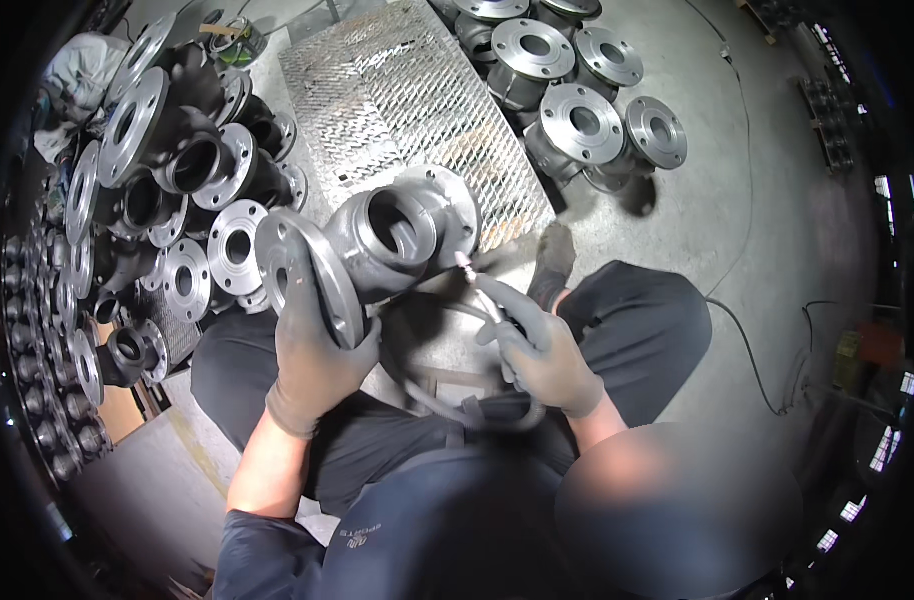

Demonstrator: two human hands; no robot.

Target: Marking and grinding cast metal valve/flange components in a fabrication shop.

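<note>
A grey cast valve body [349,240] with a round flange at each end rests on the near end of a ridged metal work surface [367,110]. Its short open neck faces up toward me. My gloved left hand [317,355] is closed on the rim of the near-left flange [342,290], fingers over its face and thumb at the edge. In my gloved right hand [552,365] is a slim pencil grinder [489,302] with a pinkish tip [463,260]. That tip is beside the body near the right flange; whether it touches is unclear. A grey hose [442,405] curves below the hand.
Several flanged valve bodies [182,165] are piled at the left, with more [582,120] standing at the far right. A can [239,45] sits at the far left. A thin cable [747,200] runs across the floor on the right. My knees flank the work.
</note>
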